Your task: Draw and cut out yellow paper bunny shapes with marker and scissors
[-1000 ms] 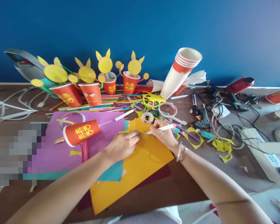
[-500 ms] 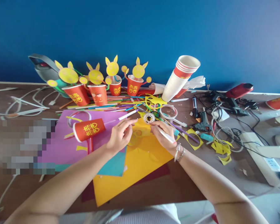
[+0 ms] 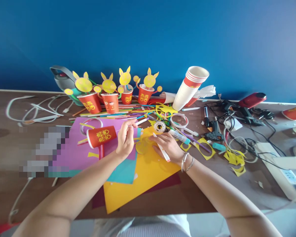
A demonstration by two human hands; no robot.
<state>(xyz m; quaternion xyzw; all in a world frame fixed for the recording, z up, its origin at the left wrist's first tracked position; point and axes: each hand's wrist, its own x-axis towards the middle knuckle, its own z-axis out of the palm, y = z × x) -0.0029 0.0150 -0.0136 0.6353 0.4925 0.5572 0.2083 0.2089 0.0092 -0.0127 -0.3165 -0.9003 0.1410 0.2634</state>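
Observation:
My right hand (image 3: 169, 144) holds a white marker (image 3: 164, 152) with a red end and reaches over the yellow sheet (image 3: 128, 184). Its fingertips are near a yellow paper circle (image 3: 142, 147) on that sheet. My left hand (image 3: 125, 138) is raised over the edge of the purple sheet (image 3: 69, 144), its fingers pinched on a slim white pen or cap (image 3: 141, 121). Left of it, a red cup (image 3: 102, 136) lies on its side with straws attached. A white tape roll (image 3: 160, 126) sits just beyond my right hand.
Red cups with yellow paper rabbit heads (image 3: 149, 79) stand along the back beside a tall stack of cups (image 3: 190, 87). Loose straws (image 3: 123, 108) lie before them. Glue guns (image 3: 215, 131), cables and a power strip (image 3: 278, 164) are at the right.
My right hand has let go of the tape roll and lowered toward the yellow sheet with the marker. My left hand now pinches a slim white piece. The view has shifted slightly.

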